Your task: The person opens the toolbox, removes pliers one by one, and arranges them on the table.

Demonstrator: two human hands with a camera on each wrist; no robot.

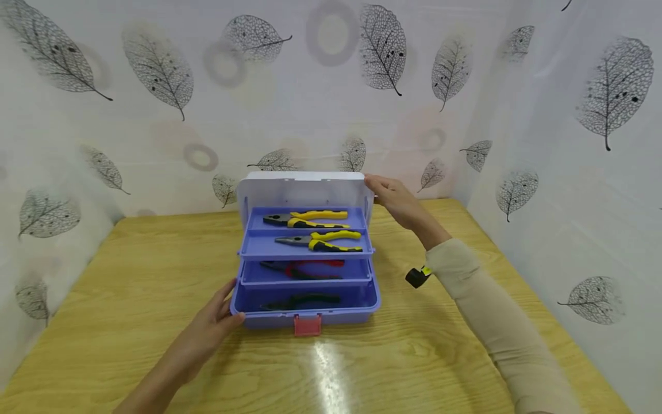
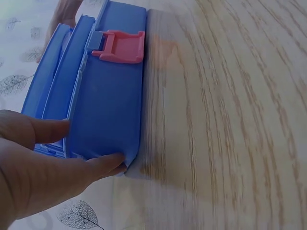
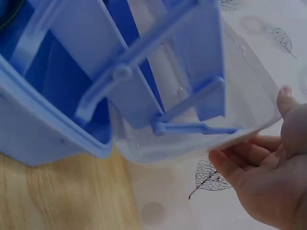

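One toolbox (image 1: 341, 318) lies crosswise between my left hand (image 1: 208, 332), gripping its near corner, and right hand (image 1: 398, 202), pinching its lid (image 1: 310, 192).

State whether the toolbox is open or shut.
The toolbox is open: its white lid stands up, held by the right hand, and the stepped trays lie exposed.
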